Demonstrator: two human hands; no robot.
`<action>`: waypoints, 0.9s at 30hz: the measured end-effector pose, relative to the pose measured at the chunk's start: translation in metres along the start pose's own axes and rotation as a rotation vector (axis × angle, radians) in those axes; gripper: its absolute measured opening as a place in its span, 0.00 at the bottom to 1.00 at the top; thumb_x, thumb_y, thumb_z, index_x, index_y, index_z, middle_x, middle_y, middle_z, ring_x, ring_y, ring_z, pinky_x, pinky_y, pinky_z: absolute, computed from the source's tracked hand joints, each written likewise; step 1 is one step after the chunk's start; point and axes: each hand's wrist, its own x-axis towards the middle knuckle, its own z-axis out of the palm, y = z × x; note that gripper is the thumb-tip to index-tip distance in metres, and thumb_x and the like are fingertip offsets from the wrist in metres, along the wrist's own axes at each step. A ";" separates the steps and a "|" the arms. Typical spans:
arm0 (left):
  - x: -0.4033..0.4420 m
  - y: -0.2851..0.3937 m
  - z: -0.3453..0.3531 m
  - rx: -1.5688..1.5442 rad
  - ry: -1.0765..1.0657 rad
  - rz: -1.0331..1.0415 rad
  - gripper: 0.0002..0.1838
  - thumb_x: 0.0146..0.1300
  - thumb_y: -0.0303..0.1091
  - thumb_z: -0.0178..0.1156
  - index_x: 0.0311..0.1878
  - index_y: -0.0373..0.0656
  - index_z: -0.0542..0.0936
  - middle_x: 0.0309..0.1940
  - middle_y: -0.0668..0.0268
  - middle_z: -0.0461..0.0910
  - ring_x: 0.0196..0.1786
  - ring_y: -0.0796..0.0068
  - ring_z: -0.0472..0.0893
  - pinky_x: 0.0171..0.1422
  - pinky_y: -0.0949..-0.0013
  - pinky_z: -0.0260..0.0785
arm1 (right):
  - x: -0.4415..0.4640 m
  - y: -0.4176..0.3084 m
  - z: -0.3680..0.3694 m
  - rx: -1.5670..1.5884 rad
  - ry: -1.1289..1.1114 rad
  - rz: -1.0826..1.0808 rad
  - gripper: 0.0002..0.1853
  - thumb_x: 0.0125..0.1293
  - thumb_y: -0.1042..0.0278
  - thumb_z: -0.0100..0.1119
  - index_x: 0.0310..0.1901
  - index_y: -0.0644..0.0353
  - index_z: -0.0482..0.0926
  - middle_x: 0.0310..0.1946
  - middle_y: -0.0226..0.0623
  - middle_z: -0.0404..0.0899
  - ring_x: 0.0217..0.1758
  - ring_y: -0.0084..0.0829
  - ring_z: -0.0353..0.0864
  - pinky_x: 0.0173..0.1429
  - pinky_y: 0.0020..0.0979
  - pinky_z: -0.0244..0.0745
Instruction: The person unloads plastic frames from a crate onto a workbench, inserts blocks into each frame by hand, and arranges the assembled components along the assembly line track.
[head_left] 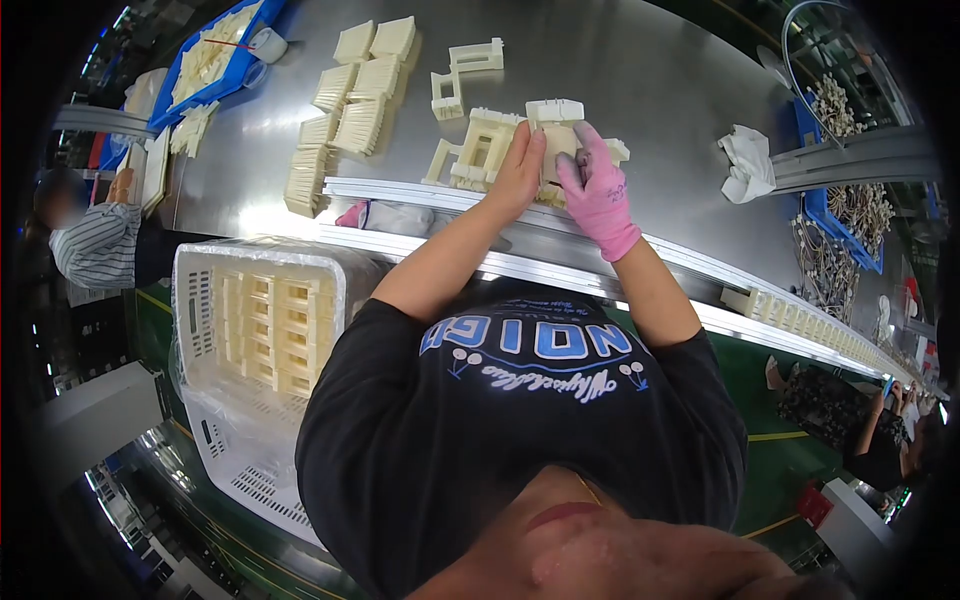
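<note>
In front of my chest, a cream plastic part (556, 150) is held between my two hands above the near edge of the metal table. My left hand (518, 178), bare, grips its left side with fingers together. My right hand (600, 195), in a pink glove with greyed fingertips, has its fingers bent against the right side. A short thin dark item shows by the right thumb; I cannot tell what it is. Touching or close behind the hands is a white-cream piece (555, 110). A cream frame (485, 150) stands just left of my left hand.
Stacked ribbed cream pieces (360, 122) and an open bracket (475, 57) lie on the metal table (640, 60). A blue tray (240, 65) is at far left, a white cloth (747, 163) at right, wire bundles (850, 215) beyond. A white crate (205, 400) holds cream frames. Other people work at both sides.
</note>
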 end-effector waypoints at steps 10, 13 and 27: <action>0.006 -0.023 -0.012 -0.211 -0.172 -0.231 0.22 0.65 0.44 0.48 0.55 0.40 0.63 0.46 0.62 0.71 0.47 0.75 0.72 0.50 0.71 0.67 | 0.015 -0.020 -0.024 0.185 -0.365 0.276 0.23 0.57 0.72 0.52 0.57 0.60 0.65 0.22 0.34 0.72 0.22 0.22 0.72 0.27 0.26 0.66; 0.003 -0.014 -0.009 -0.205 -0.229 -0.315 0.22 0.64 0.41 0.50 0.56 0.39 0.62 0.46 0.59 0.73 0.46 0.71 0.76 0.44 0.65 0.74 | 0.018 -0.028 -0.032 0.386 -0.395 0.422 0.25 0.57 0.72 0.52 0.58 0.61 0.65 0.24 0.34 0.74 0.22 0.22 0.73 0.29 0.26 0.69; 0.002 0.062 -0.038 0.268 -1.026 -0.496 0.16 0.63 0.37 0.51 0.52 0.38 0.70 0.42 0.60 0.75 0.45 0.75 0.74 0.51 0.69 0.68 | 0.001 -0.035 -0.092 0.202 -0.625 0.257 0.31 0.47 0.57 0.61 0.54 0.63 0.69 0.46 0.44 0.74 0.52 0.37 0.71 0.58 0.32 0.62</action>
